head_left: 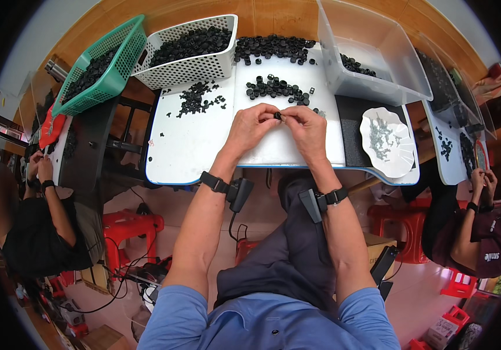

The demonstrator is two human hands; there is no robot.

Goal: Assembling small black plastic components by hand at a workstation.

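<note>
My left hand (251,125) and my right hand (307,129) meet over the white table top (192,143), fingertips almost touching. Between them is a small black round plastic part (277,115), pinched by both hands. Fingers cover much of it, so its exact shape is hard to see. Just beyond my hands lies a loose cluster of black round plastic caps (279,88). Farther back is a larger heap of similar caps (274,48). To the left, small black knob-like pieces (195,99) are scattered on the table.
A white perforated basket (227,61) and a green basket (123,64) hold black parts at the back left. At right stand a clear plastic bin (379,87) and a white scalloped dish (405,154) of small clear pieces. Two people work at neighbouring tables.
</note>
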